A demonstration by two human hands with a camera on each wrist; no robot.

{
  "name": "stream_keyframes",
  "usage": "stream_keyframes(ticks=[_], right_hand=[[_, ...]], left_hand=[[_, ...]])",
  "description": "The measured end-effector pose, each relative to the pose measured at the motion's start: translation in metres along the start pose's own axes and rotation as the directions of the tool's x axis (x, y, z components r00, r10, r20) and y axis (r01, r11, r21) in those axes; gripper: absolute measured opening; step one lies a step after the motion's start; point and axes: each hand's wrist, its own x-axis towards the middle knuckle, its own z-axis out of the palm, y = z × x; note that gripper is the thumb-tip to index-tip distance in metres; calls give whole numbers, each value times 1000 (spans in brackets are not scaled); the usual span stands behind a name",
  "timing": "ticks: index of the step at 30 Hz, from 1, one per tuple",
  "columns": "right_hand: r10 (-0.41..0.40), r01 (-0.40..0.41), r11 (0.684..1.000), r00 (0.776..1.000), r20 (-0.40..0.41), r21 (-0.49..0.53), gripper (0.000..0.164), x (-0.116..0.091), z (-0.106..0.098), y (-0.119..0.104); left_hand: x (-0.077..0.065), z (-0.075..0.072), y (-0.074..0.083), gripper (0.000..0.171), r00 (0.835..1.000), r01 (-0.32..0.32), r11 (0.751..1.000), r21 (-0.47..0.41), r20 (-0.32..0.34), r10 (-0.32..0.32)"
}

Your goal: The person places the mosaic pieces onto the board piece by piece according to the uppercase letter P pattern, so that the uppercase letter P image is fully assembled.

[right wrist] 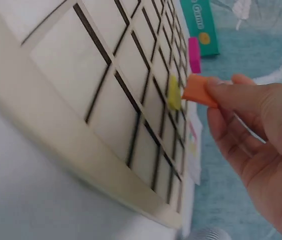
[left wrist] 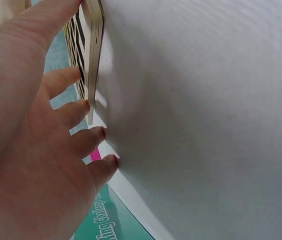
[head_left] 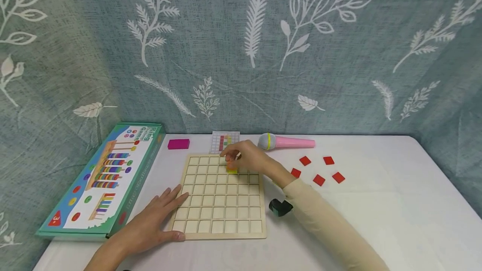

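Observation:
My right hand (head_left: 248, 156) pinches a small orange square tile (right wrist: 198, 91) between thumb and fingers, over the upper part of a wooden grid board (head_left: 218, 236). Just by that tile, a yellow tile (right wrist: 174, 93) is on the board; the orange one partly covers it in the right wrist view. At the board's left edge lies my left hand (head_left: 151, 219), its fingers spread and fairly straight. Its thumb and fingertips touch the frame, and it holds nothing. Behind the board is a printed pattern card (head_left: 216, 140) with coloured squares, partly hidden by my right hand.
Several red tiles (head_left: 319, 180) lie loose right of the board. A pink toy microphone (head_left: 295, 142) and a magenta block (head_left: 178, 144) are along the back. On the left lies a flat game box (head_left: 141, 179). A patterned curtain (head_left: 226, 53) hangs behind the white table (head_left: 384, 212).

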Motion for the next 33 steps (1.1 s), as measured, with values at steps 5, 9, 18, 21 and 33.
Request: stream_keyframes(ticks=[5, 9, 18, 21, 33], right_hand=[[-14, 16, 997, 1000, -28, 73, 31, 8, 11, 5], [-1, 3, 997, 1000, -24, 78, 28, 11, 16, 4], [21, -21, 999, 1000, 1, 26, 24, 15, 22, 0], [33, -33, 999, 999, 9, -11, 23, 15, 24, -1], [44, -44, 999, 999, 18, -29, 23, 16, 27, -2]], left_hand=[[0, -1, 2, 93, 1000, -7, 1000, -11, -4, 6], [0, 0, 2, 93, 1000, -11, 1000, -9, -8, 10], [0, 0, 1, 93, 1000, -5, 1000, -14, -5, 5], [0, 1, 1, 94, 1000, 0, 1000, -9, -1, 0], [-1, 0, 1, 94, 1000, 7, 1000, -9, -11, -7]])
